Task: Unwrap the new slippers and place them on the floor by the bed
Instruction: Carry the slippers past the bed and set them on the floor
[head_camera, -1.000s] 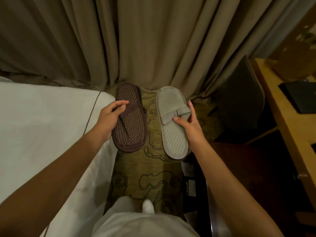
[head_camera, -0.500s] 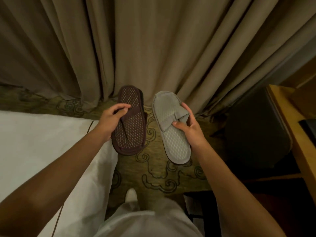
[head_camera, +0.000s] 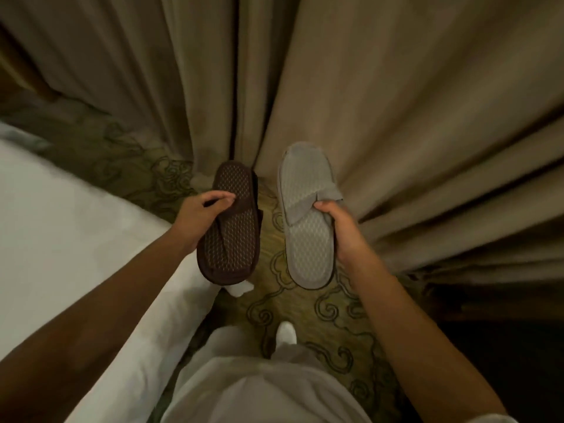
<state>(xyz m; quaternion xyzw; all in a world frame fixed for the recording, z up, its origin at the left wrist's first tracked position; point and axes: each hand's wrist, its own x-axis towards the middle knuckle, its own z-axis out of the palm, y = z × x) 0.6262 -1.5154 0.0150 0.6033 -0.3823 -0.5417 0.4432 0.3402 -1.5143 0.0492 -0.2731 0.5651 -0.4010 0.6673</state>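
Observation:
My left hand (head_camera: 198, 216) grips a dark brown slipper (head_camera: 233, 236) by its strap; the edge of a second brown sole shows behind it. A pale grey slipper (head_camera: 306, 236) is held by my right hand (head_camera: 343, 232), thumb under its folded strap. Both slippers hang in the air side by side, toes pointing away from me, above the patterned green carpet (head_camera: 293, 303). No wrapping shows on either. The white bed (head_camera: 76, 239) lies at my left, its corner just under the brown slipper.
Heavy beige curtains (head_camera: 351, 87) hang straight ahead and reach the floor. My pale trousers (head_camera: 259, 389) and one white-shod foot (head_camera: 286, 332) show at the bottom. The far right floor is dark.
The view has swung left and closer to the curtains; the desk and dark chair at the right have left the frame. Both hands keep the same hold on the slippers.

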